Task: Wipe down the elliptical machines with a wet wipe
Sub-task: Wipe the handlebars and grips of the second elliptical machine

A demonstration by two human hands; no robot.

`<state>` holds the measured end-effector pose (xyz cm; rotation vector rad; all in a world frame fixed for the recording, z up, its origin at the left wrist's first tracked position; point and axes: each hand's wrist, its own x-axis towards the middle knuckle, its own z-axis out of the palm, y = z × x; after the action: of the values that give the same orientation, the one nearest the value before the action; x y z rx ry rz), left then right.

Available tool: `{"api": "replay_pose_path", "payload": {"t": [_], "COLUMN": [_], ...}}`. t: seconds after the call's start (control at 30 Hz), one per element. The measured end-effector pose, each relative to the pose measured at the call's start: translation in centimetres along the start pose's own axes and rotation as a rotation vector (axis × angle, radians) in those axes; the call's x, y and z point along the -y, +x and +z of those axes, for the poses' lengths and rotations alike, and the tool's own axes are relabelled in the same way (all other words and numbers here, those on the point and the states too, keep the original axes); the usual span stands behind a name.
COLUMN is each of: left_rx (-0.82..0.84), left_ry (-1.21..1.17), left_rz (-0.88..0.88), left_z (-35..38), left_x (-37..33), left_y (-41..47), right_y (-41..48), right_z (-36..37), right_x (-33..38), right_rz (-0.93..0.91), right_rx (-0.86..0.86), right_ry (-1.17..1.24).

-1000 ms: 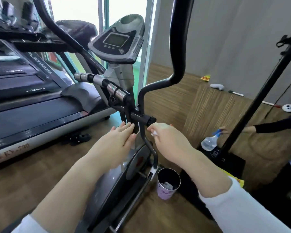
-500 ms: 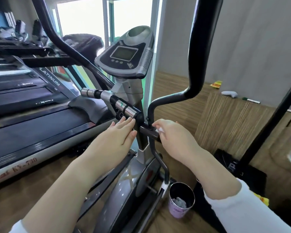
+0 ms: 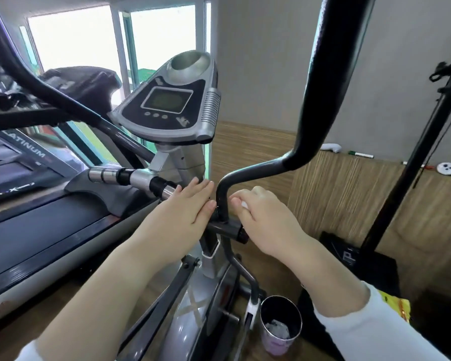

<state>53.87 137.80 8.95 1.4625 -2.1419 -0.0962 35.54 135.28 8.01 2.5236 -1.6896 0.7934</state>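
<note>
Cup (image 3: 273,343) (beside elliptical base (image 3: 190,321)) holds crumpled white wipe (image 3: 277,330).

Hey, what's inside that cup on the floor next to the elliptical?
The purple cup holds a crumpled white wad, likely used wipes, low against its dark inner wall. Anything beneath the wad is covered, and how many pieces there are cannot be told.

The wet wipe (image 3: 244,204) is mostly hidden, seemingly inside the right hand (image 3: 266,220).
</note>
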Motion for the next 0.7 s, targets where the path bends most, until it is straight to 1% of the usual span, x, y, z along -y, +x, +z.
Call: {"api": "replay_pose_path", "payload": {"t": [0.2, 0.33, 0.43, 0.6, 0.67, 0.7], "left_rx": [-0.018, -0.048, -0.073, -0.119, -0.167, -0.196], "left_ry": [-0.017, -0.015, 0.013, 0.05, 0.079, 0.08], "left_rz": [0.089, 0.126, 0.147, 0.199, 0.249, 0.264], "left_z": [-0.9, -1.1, -1.0, -1.2, -1.4, -1.6], "left_x": [1.2, 1.7, 2.2, 3.0, 2.9, 2.7], "left_y": [2.8, 4.9, 6.5, 8.7, 9.2, 9.5], "right_y": [1.9, 3.7, 5.4, 8.2, 9.3, 9.7], "right_z": [0.8, 0.8, 0.6, 0.2, -0.1, -0.3], "right_x": [-0.1, -0.1, -0.4, -0.9, -1.1, -1.1], "right_rz": [0.065, 0.035, -0.012, -0.097, -0.078, -0.051], "right_rx": [-0.082, -0.103, -0.159, -0.161, -0.155, -0.158], "right_ry": [-0.153, -0.233, -0.25, -0.116, 0.014, 0.119]}}
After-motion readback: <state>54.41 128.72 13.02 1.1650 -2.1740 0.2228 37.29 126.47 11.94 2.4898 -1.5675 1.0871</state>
